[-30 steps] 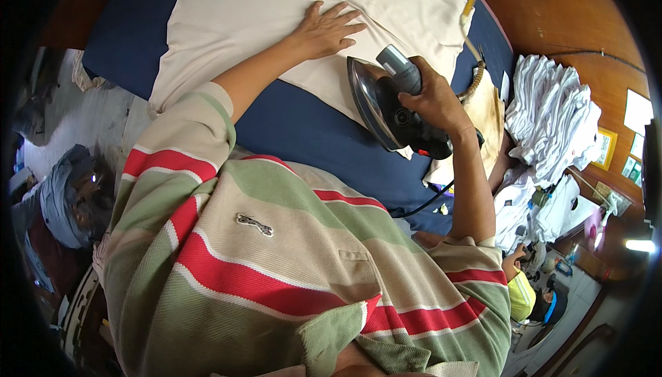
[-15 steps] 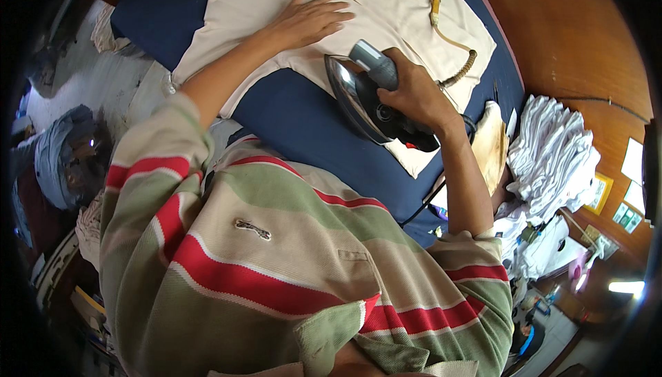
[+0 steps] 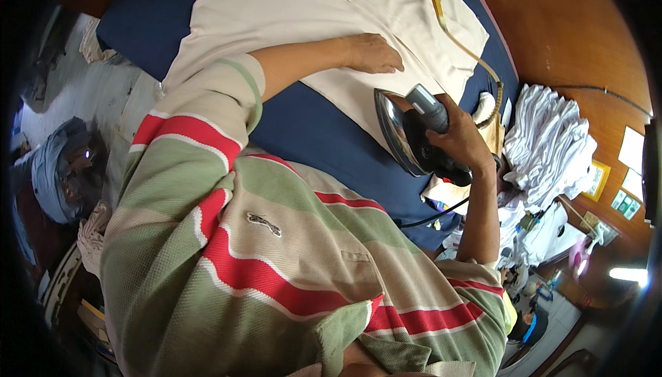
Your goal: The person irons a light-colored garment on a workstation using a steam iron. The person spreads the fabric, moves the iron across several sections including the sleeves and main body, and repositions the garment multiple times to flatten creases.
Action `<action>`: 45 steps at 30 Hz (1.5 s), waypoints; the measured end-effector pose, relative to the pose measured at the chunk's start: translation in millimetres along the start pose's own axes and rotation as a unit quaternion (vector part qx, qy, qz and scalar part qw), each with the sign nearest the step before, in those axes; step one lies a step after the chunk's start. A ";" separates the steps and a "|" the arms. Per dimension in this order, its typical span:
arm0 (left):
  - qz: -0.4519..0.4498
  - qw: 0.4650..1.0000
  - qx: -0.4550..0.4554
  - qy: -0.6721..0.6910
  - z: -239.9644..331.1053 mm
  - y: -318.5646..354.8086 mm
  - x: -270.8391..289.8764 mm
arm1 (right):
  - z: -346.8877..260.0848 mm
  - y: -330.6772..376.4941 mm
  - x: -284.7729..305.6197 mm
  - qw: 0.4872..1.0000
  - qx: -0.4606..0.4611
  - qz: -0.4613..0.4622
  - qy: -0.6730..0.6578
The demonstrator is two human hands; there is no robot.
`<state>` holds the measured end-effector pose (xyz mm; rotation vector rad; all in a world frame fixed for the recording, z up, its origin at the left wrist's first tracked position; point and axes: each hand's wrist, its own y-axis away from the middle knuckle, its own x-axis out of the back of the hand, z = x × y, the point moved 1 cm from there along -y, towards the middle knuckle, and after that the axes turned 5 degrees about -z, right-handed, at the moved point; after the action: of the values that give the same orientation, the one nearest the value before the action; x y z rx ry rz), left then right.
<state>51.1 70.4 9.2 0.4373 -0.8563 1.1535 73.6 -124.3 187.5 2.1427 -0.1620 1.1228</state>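
A cream garment (image 3: 276, 25) lies spread over the dark blue covered ironing table (image 3: 310, 118). My left hand (image 3: 372, 53) rests on the cloth near its middle. Its fingers are bunched and bent down onto the fabric, and the fingertips are partly hidden. In my right hand (image 3: 460, 135) is an electric iron (image 3: 403, 129) with a grey and black handle and a shiny metal soleplate. The iron is tilted at the near right edge of the garment, its tip pointing away from me.
A yellowish cord (image 3: 448, 32) runs from the far edge down the right side. A black cable (image 3: 434, 220) hangs near my right forearm. To the right is a tall stack of folded white clothes (image 3: 548, 139) beside a wooden wall (image 3: 565, 32). Blue cloth (image 3: 58, 170) sits at far left.
My left hand has moved right and nearer, from spread fingers to bunched ones. The iron in my right hand has shifted right and nearer. The garment's near right part has changed position.
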 end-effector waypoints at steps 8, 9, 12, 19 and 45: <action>-0.077 0.961 0.042 -0.261 1.8 -24.0 -36.3 | 34.1 24.9 -5.7 0.996 -0.058 0.046 -0.050; -0.070 0.960 0.045 -0.266 -0.3 -25.1 -35.6 | 35.0 24.2 -6.7 0.995 -0.054 0.045 -0.065; -0.075 0.958 0.046 -0.273 -3.2 -30.4 -32.6 | 32.1 19.1 -9.0 0.994 -0.042 0.038 -0.093; 0.036 0.982 0.068 -0.172 -22.1 5.1 7.1 | -6.2 -13.8 -12.5 0.998 0.020 0.023 -0.049; 0.163 0.940 0.221 -0.202 14.9 224.7 14.0 | -38.2 -84.7 -39.9 0.992 0.123 -0.028 -0.010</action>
<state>-159.1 152.1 3.0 0.9527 -1.0500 1.6056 57.9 -44.9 127.0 2.3605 0.0305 1.1384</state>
